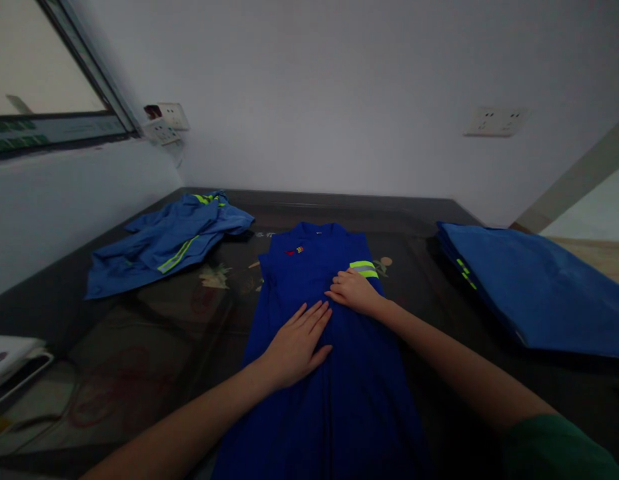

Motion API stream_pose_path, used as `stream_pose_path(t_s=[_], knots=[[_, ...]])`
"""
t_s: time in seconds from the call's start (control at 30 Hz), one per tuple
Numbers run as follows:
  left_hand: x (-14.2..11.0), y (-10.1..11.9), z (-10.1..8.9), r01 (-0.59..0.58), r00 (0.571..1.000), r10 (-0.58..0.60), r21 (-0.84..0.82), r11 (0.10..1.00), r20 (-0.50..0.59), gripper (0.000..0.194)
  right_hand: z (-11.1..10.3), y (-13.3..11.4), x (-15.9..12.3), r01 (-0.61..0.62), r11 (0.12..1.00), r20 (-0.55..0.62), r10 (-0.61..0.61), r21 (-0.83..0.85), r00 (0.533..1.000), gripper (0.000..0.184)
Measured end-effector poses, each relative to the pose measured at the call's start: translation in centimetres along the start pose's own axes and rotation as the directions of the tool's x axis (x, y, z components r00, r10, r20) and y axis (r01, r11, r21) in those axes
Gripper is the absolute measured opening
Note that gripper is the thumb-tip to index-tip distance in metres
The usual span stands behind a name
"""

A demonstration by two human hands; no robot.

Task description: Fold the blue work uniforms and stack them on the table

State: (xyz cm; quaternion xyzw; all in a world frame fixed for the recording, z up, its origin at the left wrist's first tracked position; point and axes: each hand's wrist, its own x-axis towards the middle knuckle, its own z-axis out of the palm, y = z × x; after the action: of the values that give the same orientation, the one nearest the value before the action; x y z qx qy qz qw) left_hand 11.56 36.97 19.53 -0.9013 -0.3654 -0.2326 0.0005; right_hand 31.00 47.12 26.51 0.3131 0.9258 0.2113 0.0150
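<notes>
A dark blue work uniform (314,360) lies front up on the table, its collar at the far end and its sides folded in. A small red and yellow emblem shows on its chest, and a yellow-green and grey reflective band (364,269) crosses the folded sleeve at the right. My left hand (302,343) rests flat on the middle of the front, fingers stretched and thumb apart. Just beyond it, my right hand (354,290) is closed with bent fingers on the cloth beside the band. Its fingertips are partly hidden. The uniform's lower end runs out of view.
On the dark table (189,340), a crumpled blue garment (174,237) with reflective strips lies at the left. A folded stack of blue garments (544,287) lies at the right. A white device (14,360) with cables stands at the left edge. Behind is a wall (319,107) with sockets.
</notes>
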Motion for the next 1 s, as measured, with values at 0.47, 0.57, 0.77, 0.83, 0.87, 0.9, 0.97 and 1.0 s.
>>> stream_pose_path(t_s=[0.47,0.57,0.77,0.83,0.87,0.9,0.97,1.0], knots=[[-0.2,0.0,0.4,0.042,0.999,-0.042,-0.006,0.999,0.011,0.062,-4.4,-6.2,9.2,0.161,0.931,-0.130,-0.125,0.326,0.984,0.017],[-0.2,0.0,0.5,0.023,1.000,-0.023,-0.007,1.000,0.009,0.063,-5.1,-6.9,12.8,0.267,0.930,-0.019,-0.271,0.253,0.962,0.019],[-0.4,-0.2,0.5,0.015,1.000,-0.015,-0.019,1.000,-0.016,0.063,-4.4,-5.3,16.2,0.253,0.952,0.239,-0.289,0.169,0.927,0.021],[-0.5,-0.2,0.4,0.018,1.000,-0.018,-0.029,0.999,-0.019,0.063,-3.9,-4.8,16.3,0.314,0.932,0.229,-0.350,0.182,0.908,0.022],[-0.5,-0.2,0.3,0.019,1.000,-0.019,-0.036,0.999,-0.016,0.063,-3.7,-4.6,16.2,0.345,0.920,0.222,-0.381,0.184,0.897,0.023],[-0.6,-0.2,0.3,0.020,1.000,-0.021,-0.042,0.999,-0.010,0.063,-3.4,-4.4,16.2,0.375,0.909,0.214,-0.408,0.182,0.887,0.023],[-0.6,-0.1,0.1,0.027,1.000,-0.027,-0.053,0.998,-0.002,0.063,-3.1,-4.1,16.1,0.419,0.894,0.189,-0.444,0.157,0.876,0.023],[-0.6,-0.1,0.0,0.030,1.000,-0.030,-0.056,0.998,-0.002,0.063,-2.9,-3.9,16.1,0.435,0.890,0.172,-0.453,0.136,0.875,0.022]])
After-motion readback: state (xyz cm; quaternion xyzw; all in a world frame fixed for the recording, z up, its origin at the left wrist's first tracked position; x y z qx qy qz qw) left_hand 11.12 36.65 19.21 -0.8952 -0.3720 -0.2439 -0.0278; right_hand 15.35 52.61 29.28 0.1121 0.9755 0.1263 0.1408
